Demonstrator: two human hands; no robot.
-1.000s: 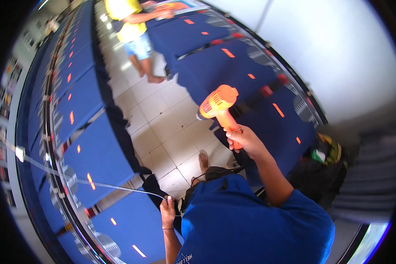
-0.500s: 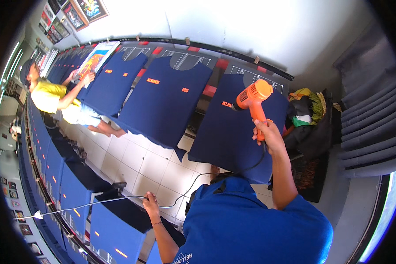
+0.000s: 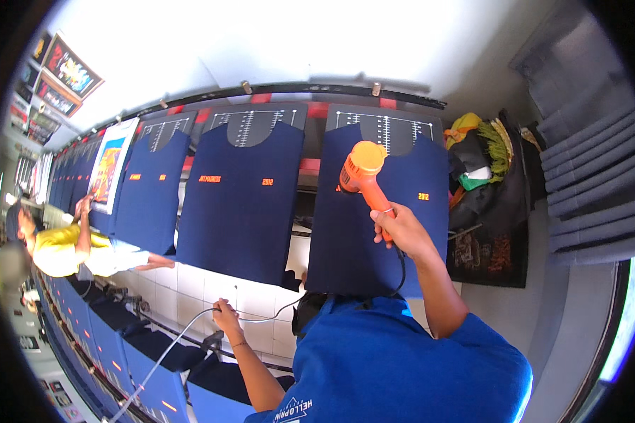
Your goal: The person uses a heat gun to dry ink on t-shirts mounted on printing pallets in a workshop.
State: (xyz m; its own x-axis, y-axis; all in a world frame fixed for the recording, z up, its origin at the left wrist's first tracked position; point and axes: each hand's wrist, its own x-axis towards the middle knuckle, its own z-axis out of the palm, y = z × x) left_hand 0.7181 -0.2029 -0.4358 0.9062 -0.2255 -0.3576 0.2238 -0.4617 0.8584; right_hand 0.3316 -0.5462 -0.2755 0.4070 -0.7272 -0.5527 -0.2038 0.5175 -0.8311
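Orange-bodied heat gun (image 3: 363, 169) gripped in the right hand (image 3: 401, 229), fingers (image 3: 388, 211) wrapped fully shut round the handle, nozzle turned away toward the navy shirt (image 3: 374, 240) stretched on the last board of the row. Carried, over the past second, from a spot lower and nearer the body up to the shirt's chest; half a second earlier held off by the upper right of the cloth, then brought to rest close before the small orange print at upper left, partly hiding it. Whether touching the cloth or just off it, could not tell. Judged from that: hot air shifted onto this shirt's left-hand print, the matching small print at its right side left uncovered. Left hand (image 3: 226, 315) kept low over the white tiled floor (image 3: 190, 282), fingers closed round the grey cord (image 3: 180, 342) as in both earlier views, slack held clear of the boards. Neighbouring navy shirt (image 3: 243, 204) well apart from the gun. Farther along the row, a person in a yellow top (image 3: 60, 254) seen leaning toward another board.
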